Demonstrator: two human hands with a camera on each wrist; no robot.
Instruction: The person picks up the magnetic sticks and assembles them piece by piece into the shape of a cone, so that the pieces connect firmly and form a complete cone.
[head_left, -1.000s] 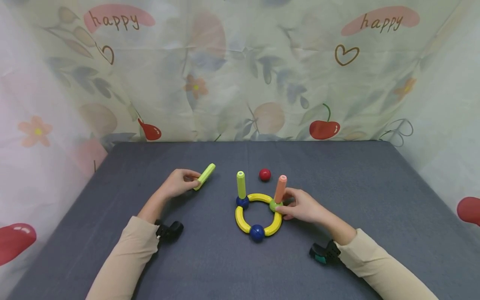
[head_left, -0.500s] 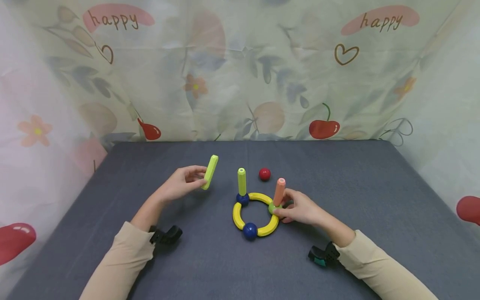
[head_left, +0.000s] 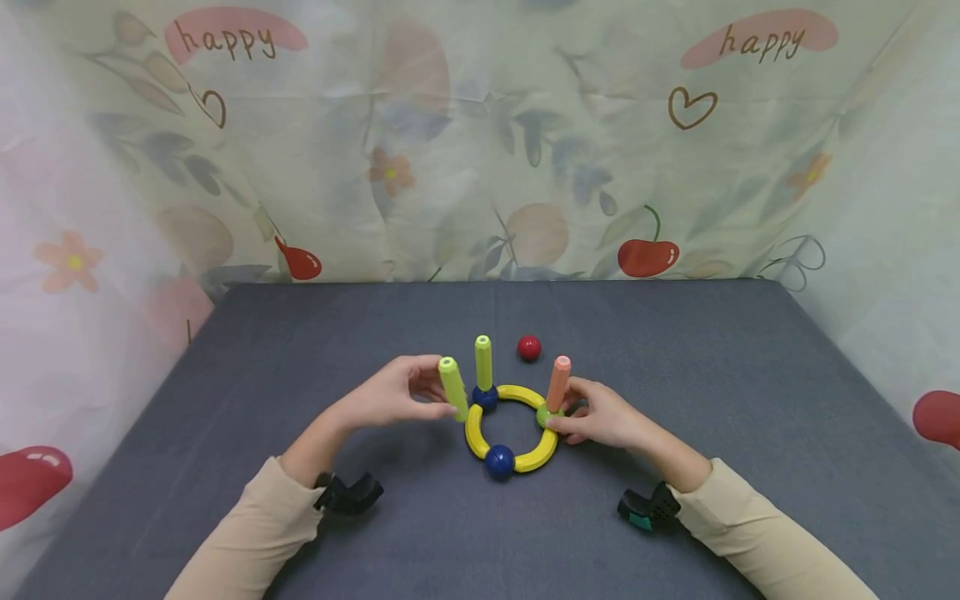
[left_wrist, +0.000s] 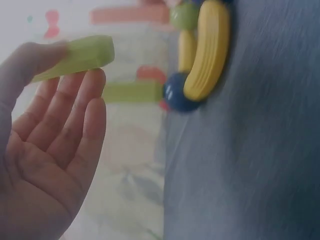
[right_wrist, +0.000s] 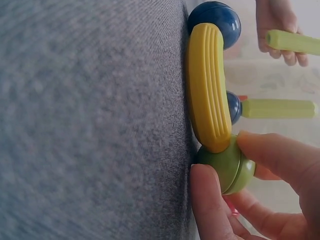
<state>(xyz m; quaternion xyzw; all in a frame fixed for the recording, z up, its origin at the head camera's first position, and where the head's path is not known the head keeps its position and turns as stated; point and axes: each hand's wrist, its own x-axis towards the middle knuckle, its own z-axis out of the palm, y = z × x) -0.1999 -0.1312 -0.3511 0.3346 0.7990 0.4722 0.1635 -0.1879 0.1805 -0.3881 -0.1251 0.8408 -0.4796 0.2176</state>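
Observation:
A ring of curved yellow rods (head_left: 536,457) joined by balls lies on the table. Its front ball (head_left: 499,462) and back-left ball (head_left: 485,399) are dark blue; a lime rod (head_left: 483,363) stands upright on the latter. On the right, my right hand (head_left: 600,414) pinches the green ball (right_wrist: 225,165), which bears an upright salmon rod (head_left: 558,383). My left hand (head_left: 393,393) pinches a second lime rod (head_left: 453,388) between thumb and fingertips, just left of the ring. The left wrist view shows that rod (left_wrist: 82,56) held clear of the table.
A red ball (head_left: 529,348) lies behind the ring. Dark grey cloth covers the table (head_left: 675,333). A patterned curtain (head_left: 450,150) hangs along the back edge and both sides. Each wrist wears a black camera mount (head_left: 348,495).
My left hand has lifted its lime rod, turned it nearly upright and carried it right to the ring. The ring's front turned slightly left, then stayed put; my right hand keeps its grip.

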